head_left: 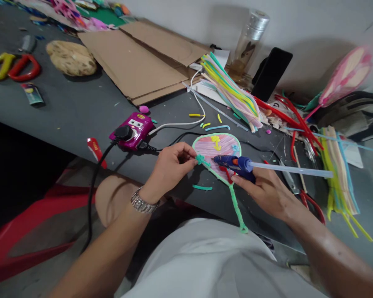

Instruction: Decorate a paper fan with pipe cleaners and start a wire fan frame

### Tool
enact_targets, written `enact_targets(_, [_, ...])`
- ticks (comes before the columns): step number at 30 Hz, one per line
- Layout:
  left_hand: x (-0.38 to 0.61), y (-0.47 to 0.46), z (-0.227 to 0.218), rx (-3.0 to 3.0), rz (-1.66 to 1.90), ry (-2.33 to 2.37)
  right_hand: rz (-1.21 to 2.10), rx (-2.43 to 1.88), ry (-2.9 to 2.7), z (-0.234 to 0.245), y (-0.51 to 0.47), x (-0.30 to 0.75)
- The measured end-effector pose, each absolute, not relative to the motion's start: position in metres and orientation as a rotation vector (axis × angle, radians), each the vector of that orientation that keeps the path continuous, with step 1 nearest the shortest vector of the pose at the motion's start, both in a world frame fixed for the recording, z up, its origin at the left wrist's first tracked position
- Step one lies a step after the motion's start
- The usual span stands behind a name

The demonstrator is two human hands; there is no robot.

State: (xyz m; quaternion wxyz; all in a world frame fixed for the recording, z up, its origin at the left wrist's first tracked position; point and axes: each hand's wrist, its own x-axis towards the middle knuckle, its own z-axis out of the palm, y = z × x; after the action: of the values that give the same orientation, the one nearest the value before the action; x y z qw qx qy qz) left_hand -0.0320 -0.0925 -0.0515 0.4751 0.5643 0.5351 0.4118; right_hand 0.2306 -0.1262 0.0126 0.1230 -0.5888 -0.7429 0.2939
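My left hand [177, 165] pinches a small green pipe-cleaner flower [200, 159] at the left rim of a fan. This fan [202, 144] is pink and lilac with a green fuzzy edge and a green handle [236, 207] pointing toward me. A yellow flower [216, 141] and a blue flower [235, 148] lie on its face. In my right hand [261, 186] is a dark blue glue gun [233, 162], its nozzle close to the green flower. A long clear glue stick [292, 168] sticks out of its back. My right palm is partly hidden.
A purple power socket [133, 130] with cables stands to the left. Pipe-cleaner bundles [233, 93], cardboard [143, 58], a bottle [248, 41] and a phone [272, 72] lie behind. Scissors [307, 203] are at right; a stone [71, 58] is far left.
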Motion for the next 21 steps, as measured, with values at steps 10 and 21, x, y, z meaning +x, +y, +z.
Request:
enact_targets(10, [-0.031,-0.092,-0.048,1.405,1.012,1.31,0.871,-1.783,-2.123,0.005,-0.117,0.228])
enact_targets(21, [-0.031,-0.093,-0.05,1.391,1.012,1.302,0.835,-1.794,-2.158,0.01,-0.129,0.234])
